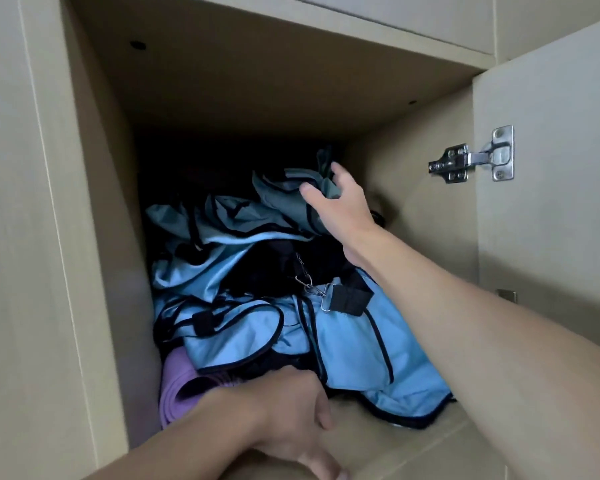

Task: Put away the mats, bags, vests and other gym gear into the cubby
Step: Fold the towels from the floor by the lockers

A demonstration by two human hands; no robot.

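A heap of light blue vests [347,337] with black trim fills the beige wooden cubby [388,441]. A rolled purple mat [179,386] lies under them at the lower left. A black strap with metal clips [347,297] rests on top of the pile, over a dark bag. My right hand [340,206] reaches deep into the cubby, and its fingers pinch the upper blue vest at the back. My left hand [291,417] lies low at the front, fingers tucked under the vests next to the mat.
The cubby door [548,188] stands swung out on the right, held by a metal hinge [471,157]. A closed panel [14,237] borders the left side. The back of the cubby is dark.
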